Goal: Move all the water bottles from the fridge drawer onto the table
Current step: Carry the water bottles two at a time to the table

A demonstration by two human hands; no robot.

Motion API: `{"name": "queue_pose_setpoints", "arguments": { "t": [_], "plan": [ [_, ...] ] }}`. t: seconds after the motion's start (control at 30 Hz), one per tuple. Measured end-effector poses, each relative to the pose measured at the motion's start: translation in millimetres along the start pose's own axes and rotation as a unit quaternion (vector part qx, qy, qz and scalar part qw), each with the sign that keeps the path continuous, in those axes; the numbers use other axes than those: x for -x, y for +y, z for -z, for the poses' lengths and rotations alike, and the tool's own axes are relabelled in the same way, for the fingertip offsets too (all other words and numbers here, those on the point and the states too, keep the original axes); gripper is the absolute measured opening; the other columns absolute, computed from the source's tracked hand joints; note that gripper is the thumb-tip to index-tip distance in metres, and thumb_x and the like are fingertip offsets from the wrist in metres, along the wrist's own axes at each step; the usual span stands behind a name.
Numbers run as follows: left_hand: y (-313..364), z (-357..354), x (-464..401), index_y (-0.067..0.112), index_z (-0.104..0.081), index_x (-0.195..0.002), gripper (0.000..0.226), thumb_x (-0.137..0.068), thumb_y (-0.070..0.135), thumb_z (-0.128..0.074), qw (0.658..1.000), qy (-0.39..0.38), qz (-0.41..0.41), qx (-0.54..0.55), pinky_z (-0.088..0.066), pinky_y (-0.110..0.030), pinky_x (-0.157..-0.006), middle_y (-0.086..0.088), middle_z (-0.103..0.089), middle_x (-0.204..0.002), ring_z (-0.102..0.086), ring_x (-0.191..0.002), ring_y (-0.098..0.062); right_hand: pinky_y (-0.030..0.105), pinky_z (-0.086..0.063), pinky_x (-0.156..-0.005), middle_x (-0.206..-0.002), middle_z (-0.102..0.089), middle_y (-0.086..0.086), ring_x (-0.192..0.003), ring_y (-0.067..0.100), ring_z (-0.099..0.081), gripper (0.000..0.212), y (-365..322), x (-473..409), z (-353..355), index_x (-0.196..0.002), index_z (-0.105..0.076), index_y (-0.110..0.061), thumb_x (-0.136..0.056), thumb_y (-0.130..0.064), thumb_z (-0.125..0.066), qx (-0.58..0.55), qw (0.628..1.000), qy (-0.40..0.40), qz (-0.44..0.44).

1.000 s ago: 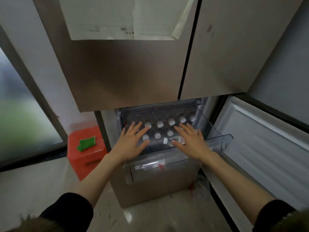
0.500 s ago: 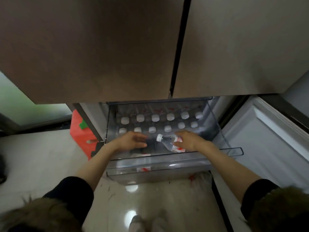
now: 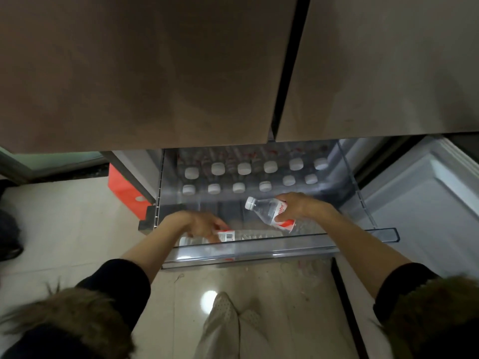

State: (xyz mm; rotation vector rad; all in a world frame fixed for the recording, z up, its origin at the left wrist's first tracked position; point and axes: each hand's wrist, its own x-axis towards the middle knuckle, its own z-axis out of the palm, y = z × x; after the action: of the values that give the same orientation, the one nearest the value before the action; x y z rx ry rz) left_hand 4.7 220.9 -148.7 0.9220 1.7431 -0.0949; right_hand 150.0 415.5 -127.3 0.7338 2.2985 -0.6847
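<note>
Bottles (image 3: 243, 169): upright, two rows at drawer (image 3: 259, 251) back.
Right hand (image 3: 300, 207): grips tilted bottle (image 3: 269, 212) inside drawer.
Left hand (image 3: 199, 225): blurred, fingers curl on lying bottle (image 3: 228, 236), drawer front.

White caps (image 3: 270, 166), red-and-white bottle label (image 3: 283, 222), orange-red box (image 3: 124, 191), brown fridge doors (image 3: 145, 73).

Left hand (image 3: 199, 225) and right hand (image 3: 302, 207) bare, as are both forearms. Black sleeves (image 3: 116, 283) pushed up to about the elbow on each arm. Brown, shaggy fur trim (image 3: 64, 320) lies over both upper sleeves. Pale trousers (image 3: 220, 330) with a fine dotted texture show at the lower centre.
</note>
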Motion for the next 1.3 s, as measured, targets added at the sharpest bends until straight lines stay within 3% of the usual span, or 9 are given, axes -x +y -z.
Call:
{"name": "queue_pose_setpoints", "arguments": {
  "t": [0.2,0.37,0.57,0.7,0.8,0.93,1.03,1.2,1.3],
  "plan": [
    [-2,4,-4,0.031,-0.046,-0.128,0.048,-0.084,0.030,-0.065,1.000,-0.008,-0.005,0.026,-0.049,-0.035,-0.082,0.003,-0.045,-0.122,-0.049,-0.113,-0.023,0.029,-0.047,-0.084,-0.114,-0.062,0.000,-0.099,0.018,-0.059,0.047,7,-11,-2,-0.119,-0.052,-0.019,-0.079,-0.038,-0.069,0.004,1.000,-0.025,-0.001],
    [-6,11,-5,0.024,-0.046,-0.131,0.055,-0.081,0.026,-0.069,0.995,0.037,-0.042,0.078,-0.040,-0.039,-0.106,0.000,-0.049,-0.134,-0.046,-0.124,-0.020,0.030,-0.049,-0.087,-0.119,-0.059,0.002,-0.101,0.019,-0.058,0.053,9,-15,0,-0.125,-0.047,-0.017,-0.081,-0.037,-0.068,0.006,0.999,-0.033,-0.003],
    [-3,16,-5,0.016,-0.047,-0.132,0.056,-0.081,0.023,-0.069,0.989,0.121,-0.063,0.053,-0.039,-0.028,-0.102,-0.003,-0.053,-0.130,-0.050,-0.120,-0.019,0.030,-0.048,-0.087,-0.116,-0.060,0.002,-0.098,0.018,-0.058,0.047,6,-14,1,-0.121,-0.049,-0.017,-0.082,-0.035,-0.067,0.009,0.999,-0.043,-0.005],
    [-11,14,-2,0.022,-0.048,-0.128,0.066,-0.077,0.064,-0.055,0.995,0.075,0.034,-0.049,-0.044,-0.035,-0.096,0.000,-0.051,-0.132,-0.052,-0.114,-0.022,0.033,-0.051,-0.090,-0.110,-0.065,0.004,-0.096,0.020,-0.063,0.042,5,-13,4,-0.113,-0.057,-0.014,-0.079,-0.033,-0.071,-0.023,0.998,-0.058,-0.013],
    [-14,12,2,0.019,-0.047,-0.130,0.081,-0.072,0.075,-0.046,0.995,0.045,0.085,-0.015,-0.056,-0.032,-0.076,-0.003,-0.049,-0.130,-0.056,-0.105,-0.024,0.034,-0.051,-0.091,-0.107,-0.068,0.004,-0.095,0.021,-0.065,0.040,5,-13,7,-0.110,-0.060,-0.013,-0.077,-0.032,-0.073,-0.037,0.997,-0.060,-0.020],
    [-9,11,9,0.015,-0.044,-0.134,0.081,-0.074,0.068,-0.054,0.992,0.060,0.076,0.082,-0.055,-0.029,-0.076,-0.004,-0.047,-0.135,-0.052,-0.111,-0.023,0.036,-0.051,-0.091,-0.107,-0.067,0.004,-0.094,0.020,-0.065,0.040,8,-14,3,-0.106,-0.056,-0.016,-0.074,-0.028,-0.076,-0.057,0.996,-0.063,-0.017],
    [-3,16,18,0.011,-0.049,-0.125,0.071,-0.074,0.059,-0.063,0.983,0.096,0.054,0.144,-0.056,-0.030,-0.079,-0.004,-0.053,-0.122,-0.056,-0.103,-0.021,0.037,-0.051,-0.093,-0.108,-0.068,0.006,-0.096,0.021,-0.065,0.049,7,-15,7,-0.113,-0.058,-0.011,-0.071,-0.029,-0.078,-0.036,0.996,-0.075,-0.020],
    [5,31,43,0.006,-0.055,-0.109,0.042,-0.077,0.027,-0.072,0.956,0.181,-0.035,0.228,-0.051,-0.014,-0.056,-0.004,-0.062,-0.092,-0.060,-0.070,-0.011,0.035,-0.053,-0.089,-0.111,-0.066,0.005,-0.096,0.021,-0.064,0.054,4,-6,19,-0.115,-0.055,-0.013,-0.069,-0.027,-0.079,-0.004,0.999,-0.051,-0.002],
    [19,36,60,0.007,-0.057,-0.104,0.034,-0.076,0.019,-0.073,0.934,0.243,-0.087,0.246,-0.048,-0.010,-0.052,-0.002,-0.061,-0.085,-0.057,-0.065,-0.008,0.028,-0.053,-0.076,-0.105,-0.063,0.002,-0.092,0.019,-0.061,0.054,1,5,20,-0.113,-0.052,-0.012,-0.068,-0.025,-0.079,-0.009,1.000,-0.012,0.015]
  ]
}}
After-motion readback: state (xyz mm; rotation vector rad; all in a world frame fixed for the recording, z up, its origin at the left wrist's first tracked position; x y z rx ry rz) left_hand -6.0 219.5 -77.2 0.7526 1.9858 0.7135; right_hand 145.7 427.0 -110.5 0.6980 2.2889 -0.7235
